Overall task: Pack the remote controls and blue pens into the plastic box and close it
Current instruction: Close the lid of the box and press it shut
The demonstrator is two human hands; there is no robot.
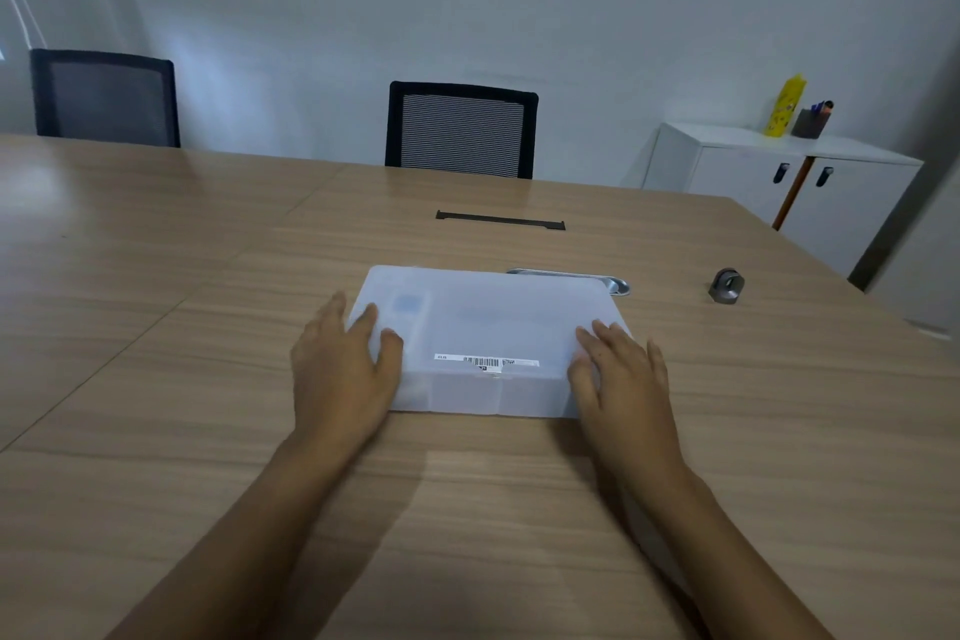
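A flat, frosted plastic box (483, 327) lies on the wooden table with its lid down and a barcode label on top. Faint shapes show through the lid, one with a bluish patch near the left end; I cannot tell what they are. My left hand (343, 369) rests on the box's near left corner, fingers spread over the lid and side. My right hand (623, 374) lies the same way on the near right corner. No remote control or pen lies loose on the table.
A metal tray's rim (597, 278) pokes out behind the box. A small grey round object (727, 285) stands to the right. A black cable slot (500, 220) sits mid-table. Two black chairs (461, 130) stand beyond the far edge, and a white cabinet (779, 177) at right.
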